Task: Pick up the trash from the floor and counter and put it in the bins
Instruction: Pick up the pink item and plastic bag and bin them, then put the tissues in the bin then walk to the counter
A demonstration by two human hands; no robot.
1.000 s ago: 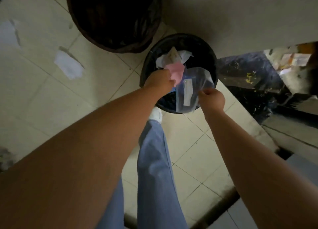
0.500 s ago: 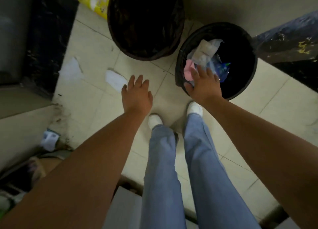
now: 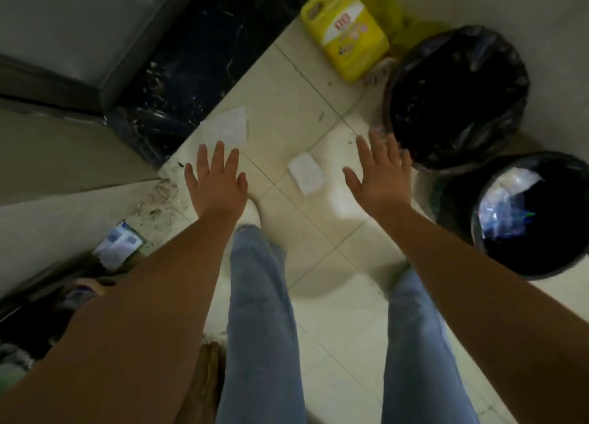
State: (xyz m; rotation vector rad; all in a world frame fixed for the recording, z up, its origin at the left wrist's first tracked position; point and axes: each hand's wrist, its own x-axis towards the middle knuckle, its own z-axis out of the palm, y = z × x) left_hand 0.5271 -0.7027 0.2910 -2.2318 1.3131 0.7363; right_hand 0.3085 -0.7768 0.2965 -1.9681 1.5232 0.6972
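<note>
Both hands are held out empty over the tiled floor (image 3: 334, 264), palms down. The left hand (image 3: 220, 184) has its fingers (image 3: 218, 155) fully spread, nothing gripped; the right hand (image 3: 382, 178) is likewise splayed wide and holds nothing. Between them a folded white paper (image 3: 305, 174) is seen lying flat on the tile, and a second, thinner sheet (image 3: 230, 128) lies just beyond the left hand. The reach seems aimed at these scraps. The large lined bin (image 3: 455, 98) stands close beside the right hand, with the smaller bin (image 3: 535, 219), already partly filled with wrappers, just behind it, so only a short carry would be needed.
</note>
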